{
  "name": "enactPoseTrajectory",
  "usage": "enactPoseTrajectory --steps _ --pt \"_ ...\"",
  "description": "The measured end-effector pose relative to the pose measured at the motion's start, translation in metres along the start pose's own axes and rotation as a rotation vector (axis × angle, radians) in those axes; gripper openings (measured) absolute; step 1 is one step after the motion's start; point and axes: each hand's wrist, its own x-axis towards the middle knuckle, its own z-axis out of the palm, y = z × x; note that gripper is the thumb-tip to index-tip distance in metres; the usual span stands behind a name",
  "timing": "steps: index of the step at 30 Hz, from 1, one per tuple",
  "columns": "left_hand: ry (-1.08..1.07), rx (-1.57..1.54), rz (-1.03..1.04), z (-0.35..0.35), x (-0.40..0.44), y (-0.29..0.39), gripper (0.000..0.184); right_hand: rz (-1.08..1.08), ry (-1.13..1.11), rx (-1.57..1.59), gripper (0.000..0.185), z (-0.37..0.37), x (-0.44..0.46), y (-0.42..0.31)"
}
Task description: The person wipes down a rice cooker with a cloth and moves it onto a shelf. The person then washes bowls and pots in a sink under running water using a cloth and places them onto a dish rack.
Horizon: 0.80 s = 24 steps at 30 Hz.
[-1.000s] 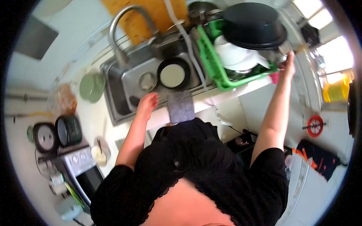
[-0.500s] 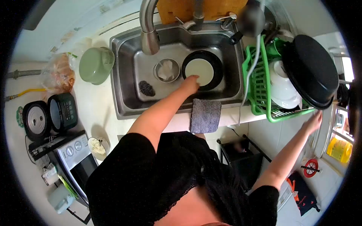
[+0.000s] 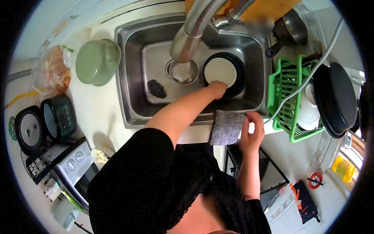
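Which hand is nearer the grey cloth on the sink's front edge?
Right: the right hand is beside the grey cloth; the left hand reaches into the sink, farther off.

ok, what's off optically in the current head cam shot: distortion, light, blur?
Head view: strong fisheye with black corners; light blown out at the far right edge; pale highlights on the steel faucet; soft shadow on the counter behind the cup of white stuff; smudged round patch below the wooden board; right hand slightly soft.
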Motion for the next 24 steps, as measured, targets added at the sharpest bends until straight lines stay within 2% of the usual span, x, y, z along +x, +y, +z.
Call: enactPoseTrajectory --steps 1,3,4,5,6,7,8,10,11,12,14,15,16,17,18,20,21,23,24 --pt "0.000 -0.001 -0.009 -0.003 -0.004 -0.003 0.023 0.017 -0.044 0.033 0.015 0.009 0.011 -0.001" --pt "0.389 -0.405 0.008 -0.017 -0.017 -0.004 0.021 0.028 -0.109 0.071 0.016 0.025 0.030 0.003" --pt "0.398 -0.407 -0.005 -0.027 -0.024 -0.008 0.021 0.026 -0.250 0.078 0.014 0.033 0.039 0.010" --pt "0.386 -0.804 -0.085 -0.038 -0.031 -0.013 0.022 0.021 -0.391 0.081 0.013 0.042 0.046 0.016" --pt "0.368 -1.200 -0.161 -0.045 -0.037 -0.019 0.023 0.008 -0.402 0.084 0.013 0.052 0.052 0.021" --pt "0.365 -1.534 -0.156 -0.046 -0.046 -0.022 0.026 -0.010 -0.567 0.040 0.013 0.064 0.056 0.027" --pt "0.379 -1.536 -0.160 -0.050 -0.061 -0.022 0.026 -0.025 -0.731 -0.006 0.013 0.075 0.061 0.033" --pt "0.619 -1.822 -0.173 -0.066 -0.098 -0.023 0.028 -0.044 -0.837 -0.008 0.014 0.103 0.070 0.032" --pt "0.753 -1.777 -0.183 -0.070 -0.112 -0.030 0.030 -0.052 -0.932 -0.010 0.015 0.121 0.074 0.032" --pt "0.882 -1.725 -0.196 -0.073 -0.129 -0.038 0.032 -0.172 -0.987 -0.168 0.015 0.144 0.076 0.037" --pt "0.941 -1.462 -0.574 -0.108 -0.176 -0.039 0.037 -0.216 -1.071 -0.432 0.015 0.172 0.083 0.015" --pt "1.059 -1.599 -0.448 -0.107 -0.186 -0.052 0.039 -0.228 -1.005 -0.384 0.020 0.207 0.079 0.033" --pt "1.176 -1.730 -0.310 -0.104 -0.193 -0.064 0.041 -0.346 -0.935 -0.294 0.024 0.230 0.080 0.036" --pt "1.215 -1.742 -0.313 -0.102 -0.201 -0.074 0.041 -0.368 -0.817 -0.212 0.028 0.254 0.082 0.040" --pt "1.257 -1.751 -0.318 -0.101 -0.208 -0.079 0.042 -0.369 -0.816 -0.205 0.028 0.266 0.082 0.039" --pt "1.296 -1.733 -0.384 -0.096 -0.219 -0.082 0.043 -0.294 -0.644 -0.430 0.028 0.288 0.078 0.037" --pt "1.282 -1.724 -0.438 -0.094 -0.224 -0.082 0.044 -0.302 -0.653 -0.417 0.028 0.304 0.079 0.046" --pt "1.285 -1.708 -0.507 -0.090 -0.234 -0.081 0.045 -0.130 -0.971 -0.422 0.026 0.327 0.086 0.068" --pt "1.253 -1.704 -0.553 -0.088 -0.236 -0.079 0.047 -0.141 -0.981 -0.417 0.026 0.322 0.092 0.067"
